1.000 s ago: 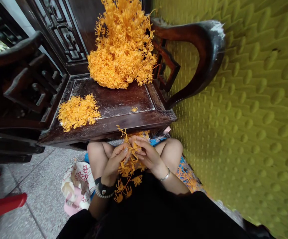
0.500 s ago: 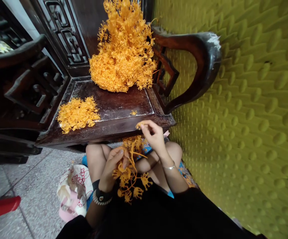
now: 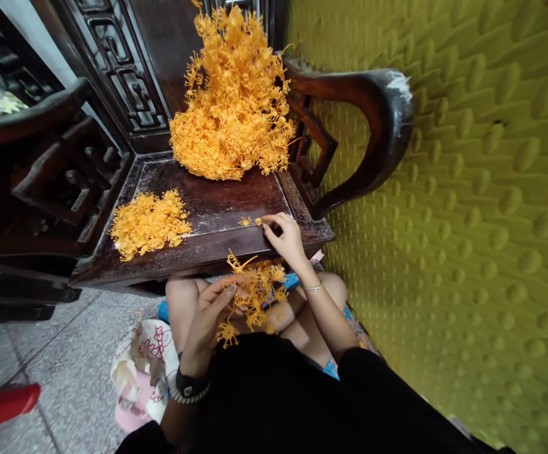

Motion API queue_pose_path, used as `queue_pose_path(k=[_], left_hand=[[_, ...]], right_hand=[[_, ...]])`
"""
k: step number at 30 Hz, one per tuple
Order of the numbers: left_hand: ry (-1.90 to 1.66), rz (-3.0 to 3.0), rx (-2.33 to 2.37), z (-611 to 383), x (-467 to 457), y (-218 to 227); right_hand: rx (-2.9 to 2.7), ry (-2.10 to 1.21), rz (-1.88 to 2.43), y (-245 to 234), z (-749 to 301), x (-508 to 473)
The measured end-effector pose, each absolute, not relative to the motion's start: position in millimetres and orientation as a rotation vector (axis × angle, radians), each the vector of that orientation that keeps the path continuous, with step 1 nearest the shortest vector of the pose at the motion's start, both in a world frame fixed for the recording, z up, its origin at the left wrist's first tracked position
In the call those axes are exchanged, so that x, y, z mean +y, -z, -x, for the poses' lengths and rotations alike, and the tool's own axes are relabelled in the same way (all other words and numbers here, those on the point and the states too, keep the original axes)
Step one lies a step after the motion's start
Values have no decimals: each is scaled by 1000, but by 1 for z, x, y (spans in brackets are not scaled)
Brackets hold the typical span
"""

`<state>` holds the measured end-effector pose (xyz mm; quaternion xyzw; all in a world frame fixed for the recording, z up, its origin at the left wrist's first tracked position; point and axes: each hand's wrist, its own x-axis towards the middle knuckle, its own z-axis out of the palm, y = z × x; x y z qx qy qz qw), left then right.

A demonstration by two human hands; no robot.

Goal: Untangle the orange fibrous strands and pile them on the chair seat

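My left hand (image 3: pixel 210 309) is closed on an orange plastic sprig (image 3: pixel 252 293) with several small flower pieces, held above my knees. My right hand (image 3: pixel 284 236) reaches onto the dark wooden chair seat (image 3: pixel 217 202), its fingertips pinched on a small orange piece (image 3: pixel 258 221) right beside another loose orange piece (image 3: pixel 244 221). A tall heap of orange sprigs (image 3: pixel 233 107) stands at the back of the seat. A smaller pile of detached orange pieces (image 3: pixel 148 221) lies at the seat's front left.
The chair's curved armrest (image 3: pixel 373 126) rises on the right, next to a yellow-green studded wall (image 3: pixel 482 208). A printed cloth bag (image 3: pixel 139 366) lies on the speckled floor by my left knee. A red object (image 3: pixel 2 407) sits at the far left.
My right hand left the sprig, rose to the seat's front edge with a small orange piece and now touches it to the seat. My left hand has kept hold of the sprig.
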<state>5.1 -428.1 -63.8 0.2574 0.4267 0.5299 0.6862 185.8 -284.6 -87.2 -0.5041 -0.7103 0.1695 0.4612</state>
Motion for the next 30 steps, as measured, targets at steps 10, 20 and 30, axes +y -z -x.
queue_pose_path(k=[10,20,30], left_hand=[[-1289,-910,1015,-2,-428,72],[-1426,-1087,1151,-8,-426,74],[-1205,-986,1106,-6,-424,74]], right_hand=[[-2007,-841,815,28,-189,-374],[-2074,-898,899,47,-174,-391],[-1737,-1032,892,65,-160,-394]])
